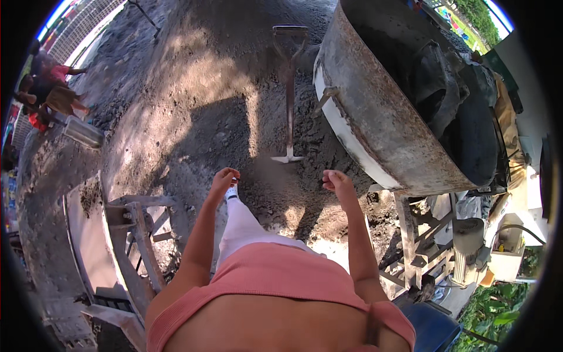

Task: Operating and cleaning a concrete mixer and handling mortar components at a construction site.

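Observation:
My left hand (225,180) is held out in front of me with its fingers curled in, and nothing shows in it. Level with it on the right, my right hand (339,182) is also closed, fingers bent toward the thumb, with nothing visible inside. Ahead of and between the hands stands a shovel (290,105) with a wide grip at its top. Its shaft runs down to a pale blade edge sunk into dark sand (314,144). Both hands are apart from the shovel.
A large rusty mixer drum (387,100) tilts at the right on a metal frame (410,240) beside a grey motor (468,243). At left stands a mud-spattered wheelbarrow-like metal piece (94,234). Other people (56,88) are at far left. A blue container (431,328) sits lower right.

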Demonstrator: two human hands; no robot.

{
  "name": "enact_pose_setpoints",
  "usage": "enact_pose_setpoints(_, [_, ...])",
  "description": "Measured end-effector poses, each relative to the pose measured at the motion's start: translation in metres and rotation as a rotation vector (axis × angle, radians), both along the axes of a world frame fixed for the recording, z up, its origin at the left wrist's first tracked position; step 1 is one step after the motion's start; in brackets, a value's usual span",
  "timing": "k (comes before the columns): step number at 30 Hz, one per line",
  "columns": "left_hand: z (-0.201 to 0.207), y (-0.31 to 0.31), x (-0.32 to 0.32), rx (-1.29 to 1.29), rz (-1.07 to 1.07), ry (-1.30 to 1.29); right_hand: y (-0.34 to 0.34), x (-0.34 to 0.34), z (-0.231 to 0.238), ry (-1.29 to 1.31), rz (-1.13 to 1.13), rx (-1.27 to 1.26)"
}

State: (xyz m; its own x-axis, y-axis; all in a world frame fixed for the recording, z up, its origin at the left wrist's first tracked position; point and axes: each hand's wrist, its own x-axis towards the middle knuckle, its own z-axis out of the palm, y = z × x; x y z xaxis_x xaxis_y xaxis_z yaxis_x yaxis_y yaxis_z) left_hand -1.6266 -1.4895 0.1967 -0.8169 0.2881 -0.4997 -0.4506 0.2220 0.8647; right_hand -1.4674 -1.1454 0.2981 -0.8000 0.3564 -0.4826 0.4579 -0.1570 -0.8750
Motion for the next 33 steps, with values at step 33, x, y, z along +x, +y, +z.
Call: enact_pose_setpoints(33, [0.09,-0.011,-0.618,0.227,-0.271,-0.131,-0.168,-0.605,0.061,-0.06,0.697,0.628])
